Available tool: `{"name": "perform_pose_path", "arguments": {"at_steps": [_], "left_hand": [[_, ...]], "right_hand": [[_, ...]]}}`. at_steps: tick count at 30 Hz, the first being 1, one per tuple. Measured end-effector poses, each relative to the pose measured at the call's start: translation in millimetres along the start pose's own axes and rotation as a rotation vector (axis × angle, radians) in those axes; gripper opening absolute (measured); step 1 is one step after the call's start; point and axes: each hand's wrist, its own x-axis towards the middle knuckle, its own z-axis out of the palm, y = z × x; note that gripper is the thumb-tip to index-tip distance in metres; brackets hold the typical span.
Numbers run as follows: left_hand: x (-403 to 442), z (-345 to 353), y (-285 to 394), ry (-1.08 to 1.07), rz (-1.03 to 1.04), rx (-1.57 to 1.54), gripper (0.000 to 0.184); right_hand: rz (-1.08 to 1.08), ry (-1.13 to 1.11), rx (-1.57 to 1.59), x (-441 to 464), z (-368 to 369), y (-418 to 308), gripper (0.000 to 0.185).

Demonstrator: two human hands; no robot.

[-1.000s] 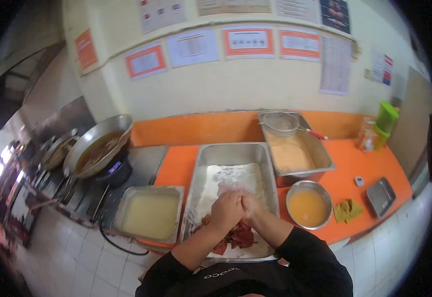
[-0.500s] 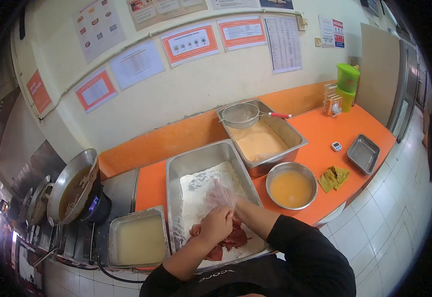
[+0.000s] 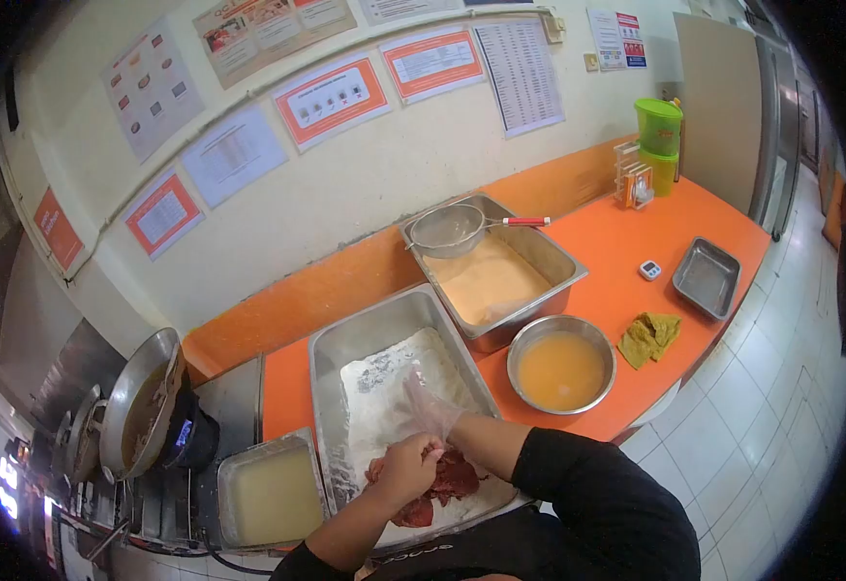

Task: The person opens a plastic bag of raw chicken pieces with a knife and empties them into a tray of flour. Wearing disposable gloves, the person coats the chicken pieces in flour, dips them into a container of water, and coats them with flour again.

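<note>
My right hand (image 3: 427,405) wears a clear plastic glove (image 3: 436,416), its fingers stretched out over white flour (image 3: 374,382) in a large steel tray (image 3: 322,387). My left hand (image 3: 409,467) is bare and closed, with the fingertips pinched beside my right wrist at the glove's cuff. The pinched edge itself is mostly hidden by the fingers. Below both hands, dark red raw meat (image 3: 456,476) lies on the flour at the near end of the tray, partly covered by my left hand and forearm.
Right of the tray are a deep pan (image 3: 568,276) of pale orange powder with a sieve (image 3: 448,230), a bowl (image 3: 563,373) of orange liquid, a cloth (image 3: 649,339), a timer (image 3: 649,270) and a small tray (image 3: 707,279). Leftward are a pale-liquid pan (image 3: 273,494) and a wok (image 3: 137,412).
My left fist has shifted slightly down and left along my right wrist. The gloved right fingers now stretch out more clearly over the flour. The view has tilted and shifted a little.
</note>
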Motion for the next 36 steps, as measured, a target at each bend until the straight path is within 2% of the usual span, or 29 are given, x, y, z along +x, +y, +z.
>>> {"name": "perform_pose_path", "arguments": {"at_steps": [1, 4, 10, 16, 19, 21, 23, 26, 29, 30, 33, 35, 36], "left_hand": [[0.6, 3.8, 0.0, -0.019, -0.027, -0.057, 0.012], [5.1, 0.9, 20.8, -0.004, 0.089, 0.177, 0.012], [20.2, 11.2, 15.7, -0.041, 0.012, 0.028, 0.011], [29.8, 7.3, 27.4, -0.219, -0.075, 0.004, 0.012], [52.3, 1.5, -6.5, -0.395, 0.076, -0.014, 0.013], [87.4, -4.6, -69.5, -0.405, -0.058, 0.004, 0.026], [120.6, -22.6, -99.5, -0.188, -0.170, 0.327, 0.038], [138.9, 1.4, -147.8, 0.131, -0.040, 0.765, 0.041], [149.1, 16.1, -125.6, 0.185, 0.015, 0.632, 0.037], [158.8, 12.7, -117.0, 0.143, -0.072, 0.577, 0.027], [185.9, -13.7, -122.4, 0.252, -0.093, 0.223, 0.023], [182.2, -47.7, -110.3, 0.348, -0.104, -0.364, 0.023], [177.4, -66.3, -104.5, 0.325, -0.103, -0.435, 0.024]], "right_hand": [[-0.037, 0.014, -0.014, 8.1, -6.8, 2.8, 0.077], [-0.160, 0.065, -0.078, 35.4, -34.5, 14.4, 0.075], [-0.308, 0.177, -0.192, 47.7, -72.1, 19.5, 0.072], [-0.342, 0.262, -0.296, 54.8, -87.5, 24.2, 0.069], [-0.342, 0.299, -0.357, 58.7, -92.6, 26.1, 0.068], [-0.337, 0.317, -0.391, 63.3, -94.8, 28.0, 0.067], [-0.335, 0.333, -0.426, 68.6, -95.5, 28.5, 0.066], [-0.330, 0.354, -0.476, 73.1, -95.0, 28.6, 0.065], [-0.333, 0.382, -0.505, 73.5, -97.7, 26.8, 0.063], [-0.332, 0.394, -0.520, 74.7, -98.3, 25.7, 0.063], [-0.335, 0.455, -0.574, 81.1, -101.9, 25.8, 0.061], [-0.368, 0.524, -0.602, 82.7, -100.6, 23.6, 0.060], [-0.397, 0.566, -0.605, 81.7, -98.3, 22.5, 0.060]]}}
